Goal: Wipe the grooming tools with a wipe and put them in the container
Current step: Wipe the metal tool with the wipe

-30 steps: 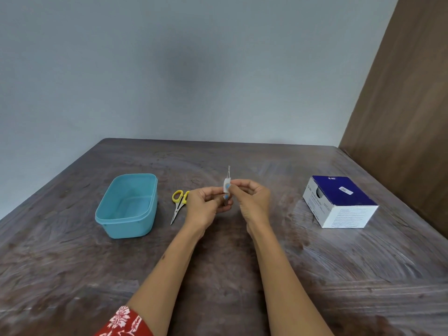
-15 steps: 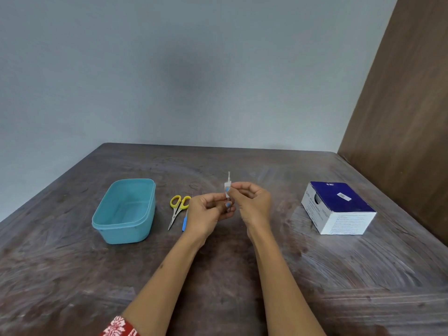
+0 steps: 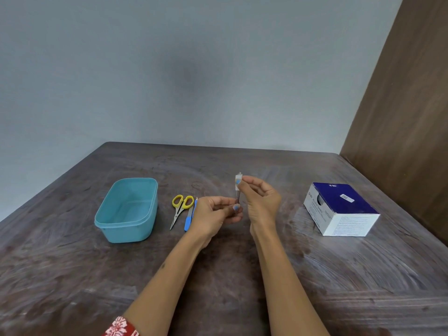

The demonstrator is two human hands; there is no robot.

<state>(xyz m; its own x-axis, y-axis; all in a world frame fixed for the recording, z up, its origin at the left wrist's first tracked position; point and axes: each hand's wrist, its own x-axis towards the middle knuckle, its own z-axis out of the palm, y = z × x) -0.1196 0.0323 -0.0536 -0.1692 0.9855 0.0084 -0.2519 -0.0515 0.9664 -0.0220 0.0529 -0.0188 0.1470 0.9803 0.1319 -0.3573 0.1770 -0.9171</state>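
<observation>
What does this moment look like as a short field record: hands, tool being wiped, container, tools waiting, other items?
left hand: pinches the lower end of a thin tool, held upright
right hand: pinches a small white wipe around the tool's upper end
container: teal, open, nothing visible inside
waiting tools: yellow-handled scissors and a blue-handled tool, on the table right of the container
other: blue and white box at far right

Soft even light, wide-angle edge distortion.
</observation>
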